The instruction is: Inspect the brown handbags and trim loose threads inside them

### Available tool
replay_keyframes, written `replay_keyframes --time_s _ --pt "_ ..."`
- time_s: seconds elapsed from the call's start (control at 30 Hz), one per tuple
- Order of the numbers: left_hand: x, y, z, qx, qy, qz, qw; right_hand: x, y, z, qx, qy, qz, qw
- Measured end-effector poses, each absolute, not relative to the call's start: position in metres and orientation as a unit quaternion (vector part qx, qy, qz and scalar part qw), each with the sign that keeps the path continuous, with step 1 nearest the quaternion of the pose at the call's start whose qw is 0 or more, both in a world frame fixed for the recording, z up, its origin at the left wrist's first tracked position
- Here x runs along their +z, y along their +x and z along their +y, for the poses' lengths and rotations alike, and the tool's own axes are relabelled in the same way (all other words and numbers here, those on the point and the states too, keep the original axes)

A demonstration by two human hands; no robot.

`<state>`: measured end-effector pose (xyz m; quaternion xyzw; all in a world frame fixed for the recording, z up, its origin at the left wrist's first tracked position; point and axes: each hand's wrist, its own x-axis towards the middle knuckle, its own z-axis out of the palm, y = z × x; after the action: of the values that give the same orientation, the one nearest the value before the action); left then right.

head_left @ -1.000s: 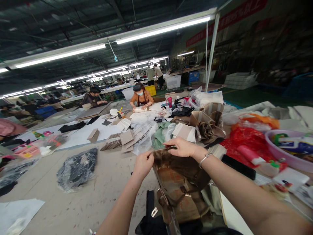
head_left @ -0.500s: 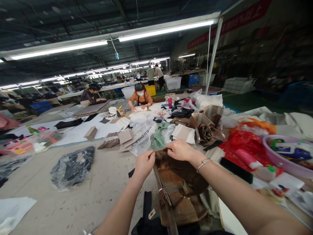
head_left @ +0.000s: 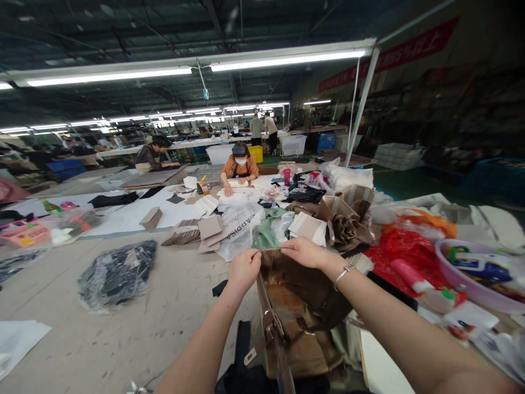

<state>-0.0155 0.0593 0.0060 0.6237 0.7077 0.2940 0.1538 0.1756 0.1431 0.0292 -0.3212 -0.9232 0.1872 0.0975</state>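
Observation:
A brown bag (head_left: 307, 306) stands in front of me on the near side of the table, its creased inside showing between my arms. My left hand (head_left: 245, 269) pinches the left end of the bag's far top edge. A short way along the same edge, my right hand (head_left: 305, 253) grips it between thumb and fingers. The stretch of edge between the hands looks taut. A strap with a metal buckle runs down the bag's left side, and a small pale tag (head_left: 251, 355) hangs there. The bag's base is hidden.
A plastic-wrapped dark bundle (head_left: 118, 273) lies left on the table (head_left: 172, 323). Stacked brown card pieces (head_left: 183, 232) and a printed clear bag (head_left: 241, 227) are ahead. A purple basin (head_left: 447, 268) and red plastic (head_left: 389, 243) sit right. A co-worker (head_left: 240, 164) works across the table.
Both hands keep hold of the bag's edge, and the edge between them looks straighter. The view has tilted slightly.

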Motion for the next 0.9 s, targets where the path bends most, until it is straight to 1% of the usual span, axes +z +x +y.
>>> replay_keyframes --time_s 0.07,0.1,0.17,0.23,0.3,0.37,0.43,0.53,0.6,0.67,0.73,0.77,0.9 --pt "0.006 -0.020 0.059 0.307 0.632 0.690 0.176 0.029 0.181 0.149 0.264 -0.286 -0.915 0.104" --pt "0.007 -0.022 0.059 0.314 0.635 0.679 0.191 0.029 0.182 0.151 0.271 -0.282 -0.914 0.106" --pt "0.009 -0.024 0.061 0.319 0.650 0.655 0.216 0.029 0.182 0.152 0.224 -0.294 -0.924 0.097" --pt "0.013 -0.024 0.064 0.299 0.676 0.636 0.221 0.031 0.178 0.150 0.143 -0.324 -0.932 0.078" --pt "0.017 -0.023 0.069 0.267 0.694 0.638 0.201 0.032 0.172 0.147 0.086 -0.355 -0.929 0.059" --pt "0.019 -0.021 0.073 0.247 0.687 0.661 0.171 0.033 0.170 0.145 0.087 -0.381 -0.919 0.048" --pt "0.018 -0.019 0.074 0.255 0.674 0.675 0.158 0.033 0.175 0.145 0.152 -0.386 -0.909 0.044" --pt "0.011 -0.018 0.069 0.310 0.644 0.677 0.175 0.036 0.202 0.143 0.339 -0.370 -0.862 0.067" --pt "0.005 -0.018 0.064 0.359 0.612 0.678 0.194 0.041 0.232 0.134 0.476 -0.353 -0.795 0.128" --pt "-0.001 -0.019 0.060 0.400 0.577 0.681 0.209 0.043 0.267 0.117 0.566 -0.329 -0.726 0.211" --pt "-0.005 -0.020 0.057 0.430 0.554 0.677 0.223 0.038 0.301 0.090 0.595 -0.332 -0.683 0.262" --pt "-0.006 -0.019 0.056 0.441 0.547 0.673 0.230 0.033 0.316 0.075 0.602 -0.344 -0.670 0.265" --pt "-0.008 -0.013 0.056 0.488 0.517 0.655 0.256 -0.007 0.347 0.012 0.603 -0.408 -0.652 0.212"
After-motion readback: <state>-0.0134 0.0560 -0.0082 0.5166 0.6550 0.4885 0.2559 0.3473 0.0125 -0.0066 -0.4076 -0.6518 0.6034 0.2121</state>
